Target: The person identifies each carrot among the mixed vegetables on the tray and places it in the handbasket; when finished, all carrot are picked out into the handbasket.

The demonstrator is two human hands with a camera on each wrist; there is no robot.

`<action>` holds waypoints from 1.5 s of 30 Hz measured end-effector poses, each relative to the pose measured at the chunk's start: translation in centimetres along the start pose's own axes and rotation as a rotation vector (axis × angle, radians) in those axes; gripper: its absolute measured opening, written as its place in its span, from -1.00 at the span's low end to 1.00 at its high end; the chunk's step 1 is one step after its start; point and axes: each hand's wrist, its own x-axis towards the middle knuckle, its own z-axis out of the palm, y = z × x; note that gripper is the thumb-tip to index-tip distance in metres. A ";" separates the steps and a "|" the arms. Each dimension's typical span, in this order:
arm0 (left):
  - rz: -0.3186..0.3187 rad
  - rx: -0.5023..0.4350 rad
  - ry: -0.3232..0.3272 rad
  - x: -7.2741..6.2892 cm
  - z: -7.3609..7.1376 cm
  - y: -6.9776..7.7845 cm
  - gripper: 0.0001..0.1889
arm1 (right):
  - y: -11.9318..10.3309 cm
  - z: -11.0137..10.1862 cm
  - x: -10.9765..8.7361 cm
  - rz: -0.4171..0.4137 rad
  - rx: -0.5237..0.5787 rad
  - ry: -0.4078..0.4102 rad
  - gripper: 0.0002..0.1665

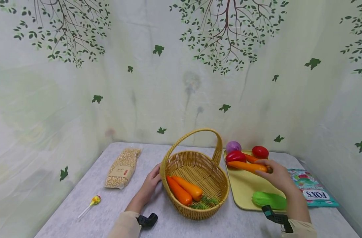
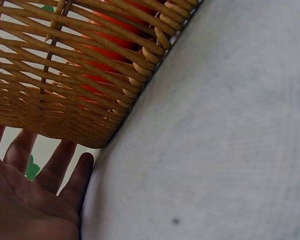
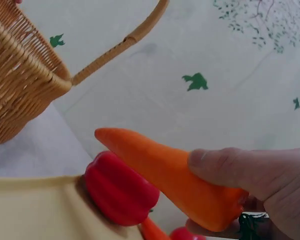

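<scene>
In the head view, my right hand point(image 1: 277, 175) pinches an orange carrot point(image 1: 247, 166) near its thick end, over the yellow tray point(image 1: 238, 195). The right wrist view has the thumb along the carrot's point(image 3: 165, 172) upper side and its tip pointing left, above a red bell pepper point(image 3: 121, 189). My left hand point(image 1: 151, 181) is at the left side of a wicker basket point(image 1: 196, 215); in the left wrist view its extended fingers point(image 2: 60, 162) reach the basket wall point(image 2: 50, 95). Two carrots point(image 1: 188, 188) with green tops point(image 1: 204, 202) lie inside the basket.
The tray also bears a red tomato point(image 1: 260, 152), another carrot point(image 1: 250, 158) and a green vegetable point(image 1: 268, 200). A purple onion point(image 1: 233, 146) sits at its back. A FOX'S candy bag point(image 1: 313, 190) lies right; a bag of corn kernels point(image 1: 123, 168) and a lollipop point(image 1: 94, 200) lie left.
</scene>
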 end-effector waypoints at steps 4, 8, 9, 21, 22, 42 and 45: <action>-0.010 0.001 0.014 0.0 0.1 -0.1 -0.49 | -1.3 -0.6 -0.4 -0.039 0.018 0.017 -0.33; -0.013 0.003 0.015 0.1 0.2 -0.2 -0.50 | -2.5 -1.0 -0.9 -0.076 0.027 0.018 -0.38; -0.014 -0.001 0.015 0.1 0.2 -0.2 -0.50 | -2.9 -1.1 -1.0 -0.092 0.028 0.018 -0.40; -0.019 -0.006 0.012 -0.1 0.1 0.0 -0.50 | -5.6 0.6 -0.8 -0.226 0.097 -0.020 -0.56; -0.014 -0.006 0.011 -0.1 0.1 -0.1 -0.50 | -5.8 0.9 -0.7 -0.236 0.099 -0.019 -0.56; 0.022 0.017 -0.005 0.4 -0.1 0.0 -0.48 | -9.6 5.5 0.3 -0.356 0.110 -0.027 -0.60; 0.006 0.013 0.003 0.3 0.0 -0.1 -0.48 | -10.1 6.2 0.4 -0.310 0.128 -0.042 -0.61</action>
